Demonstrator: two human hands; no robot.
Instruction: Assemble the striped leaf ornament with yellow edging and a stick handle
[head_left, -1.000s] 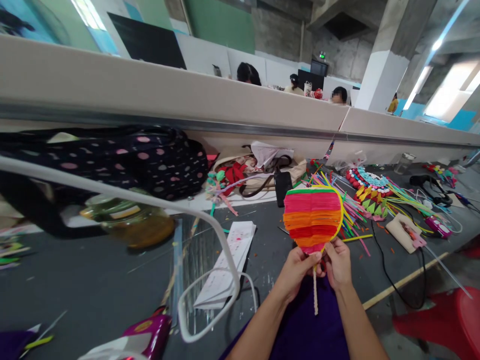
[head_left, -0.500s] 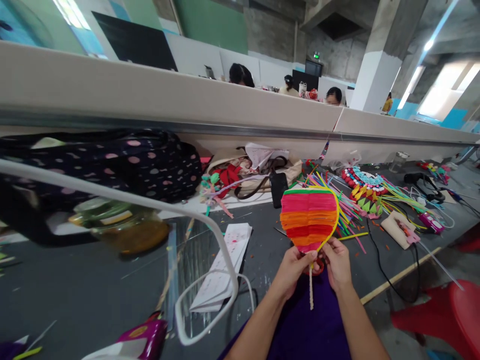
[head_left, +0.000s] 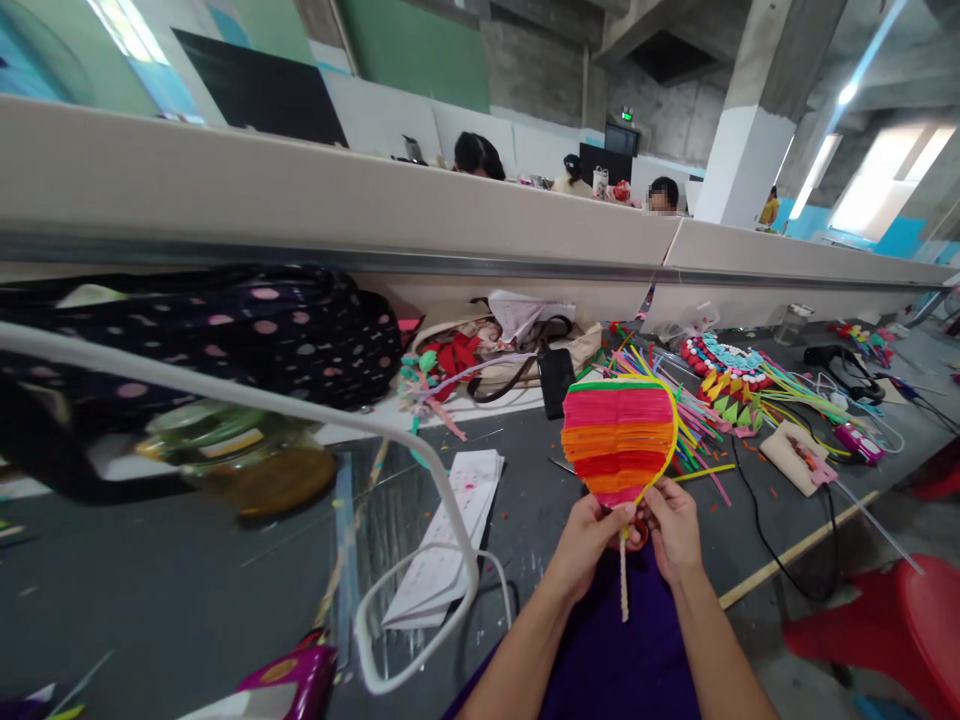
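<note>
A heart-shaped paper craft [head_left: 619,440] in pink, orange and red strips, edged by a yellow and green rim, stands upright above my lap. A pale twisted stem [head_left: 623,590] hangs down from its tip. My left hand [head_left: 591,540] pinches the lower left of the craft at the base. My right hand [head_left: 675,527] grips the lower right edge, close to the yellow rim. The two hands almost touch at the tip.
The grey table [head_left: 187,570] carries a polka-dot bag [head_left: 225,335], a glass jar [head_left: 240,465], a white wire frame [head_left: 420,560], folded papers [head_left: 457,525], coloured strips [head_left: 705,420], a round beaded craft [head_left: 731,375] and black cables [head_left: 780,560]. A red stool [head_left: 892,630] stands at right. People sit beyond the partition [head_left: 337,205].
The view shifted slightly; the craft and both hands stay together with the same grip, sitting a little lower and to the left in the picture.
</note>
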